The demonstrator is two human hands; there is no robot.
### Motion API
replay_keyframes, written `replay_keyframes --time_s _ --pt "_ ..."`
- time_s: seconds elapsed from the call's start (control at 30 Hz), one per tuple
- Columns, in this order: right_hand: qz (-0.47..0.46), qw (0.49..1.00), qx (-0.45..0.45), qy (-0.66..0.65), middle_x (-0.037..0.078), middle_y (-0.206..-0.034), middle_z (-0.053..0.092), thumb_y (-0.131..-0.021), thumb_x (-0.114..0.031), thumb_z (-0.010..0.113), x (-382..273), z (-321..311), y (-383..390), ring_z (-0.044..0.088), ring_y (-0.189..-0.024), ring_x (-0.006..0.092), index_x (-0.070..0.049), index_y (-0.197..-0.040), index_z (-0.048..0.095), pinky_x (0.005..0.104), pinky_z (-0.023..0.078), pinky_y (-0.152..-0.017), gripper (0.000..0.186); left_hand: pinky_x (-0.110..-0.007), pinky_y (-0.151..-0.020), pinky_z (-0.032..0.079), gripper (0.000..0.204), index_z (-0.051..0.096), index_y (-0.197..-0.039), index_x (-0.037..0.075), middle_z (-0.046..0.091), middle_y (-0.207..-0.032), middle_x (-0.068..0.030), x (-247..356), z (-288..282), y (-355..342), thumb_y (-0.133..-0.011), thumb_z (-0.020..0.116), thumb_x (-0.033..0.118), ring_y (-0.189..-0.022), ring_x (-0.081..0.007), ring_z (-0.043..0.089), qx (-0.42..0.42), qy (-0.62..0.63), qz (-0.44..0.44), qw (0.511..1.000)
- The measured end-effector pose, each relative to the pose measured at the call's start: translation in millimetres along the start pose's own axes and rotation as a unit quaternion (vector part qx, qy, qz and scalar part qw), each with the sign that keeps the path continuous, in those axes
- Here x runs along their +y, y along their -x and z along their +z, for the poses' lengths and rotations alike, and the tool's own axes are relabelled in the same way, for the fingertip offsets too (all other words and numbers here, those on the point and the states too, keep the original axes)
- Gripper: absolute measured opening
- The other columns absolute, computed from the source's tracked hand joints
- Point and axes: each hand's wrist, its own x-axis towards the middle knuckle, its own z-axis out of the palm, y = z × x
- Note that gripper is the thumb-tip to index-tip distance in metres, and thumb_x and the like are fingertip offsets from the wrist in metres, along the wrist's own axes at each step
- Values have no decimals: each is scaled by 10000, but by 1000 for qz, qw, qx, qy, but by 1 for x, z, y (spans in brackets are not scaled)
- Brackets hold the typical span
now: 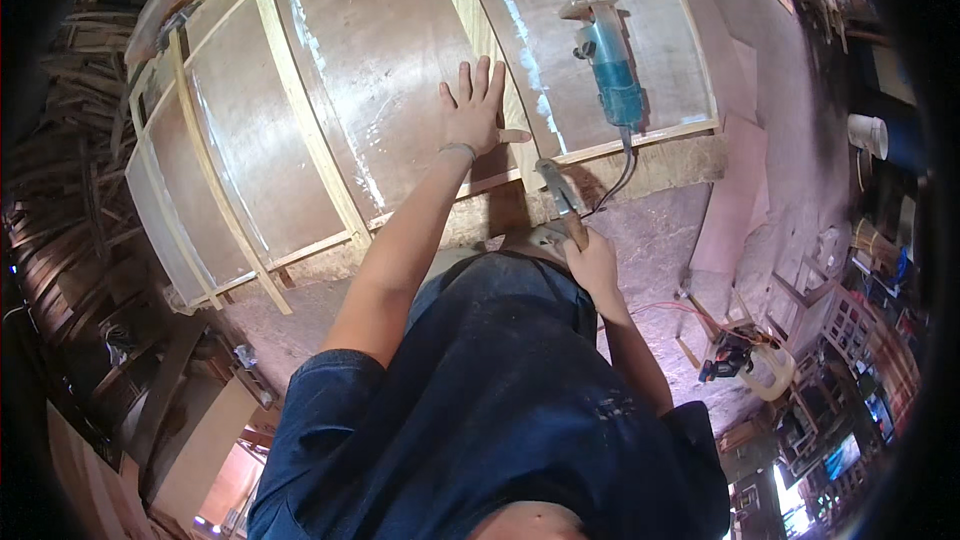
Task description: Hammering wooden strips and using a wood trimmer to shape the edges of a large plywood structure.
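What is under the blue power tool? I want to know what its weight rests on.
The blue power tool lies on a plywood panel framed with wooden strips. The patch directly beneath its body is covered, so it cannot be seen.

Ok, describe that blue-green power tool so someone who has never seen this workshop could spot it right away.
Start at the big plywood panel framed with pale wooden strips, lying flat ahead of the person. On its right section, beyond the left hand pressed flat on the board, lies the power tool. It is the only teal thing there, with a dark cord trailing toward the hammer in the right hand.
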Motion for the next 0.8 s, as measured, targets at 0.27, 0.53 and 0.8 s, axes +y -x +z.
replay_keyframes --time_s 0.27,0.53,0.8 --pt "28 999 5 45 303 -812 637 -786 -263 645 0 20 5 620 -828 493 0 -903 667 533 493 -727 289 -698 -1113 96 1364 74 -1570 167 75 -1628 -134 -4 8 -3 -535 669 827 -1488 -402 48 29 23 14 999" --pt "15 965 251 -70 234 -730 647 -849 -362 660 20 -37 -24 653 -699 402 16 -846 650 466 482 -623 378 -660 -1137 39 1211 148 -1566 171 95 -1631 -113 -6 19 17 -652 594 827 -1491 -389 38 55 24 2 998" --pt "1 956 260 135 226 -980 671 -815 -255 674 25 -168 -163 638 -947 389 -3 -1182 626 470 490 -854 448 -655 -1137 43 1060 183 -1558 156 122 -1618 -147 6 27 33 -769 519 779 -1478 -428 39 77 27 -32 996"
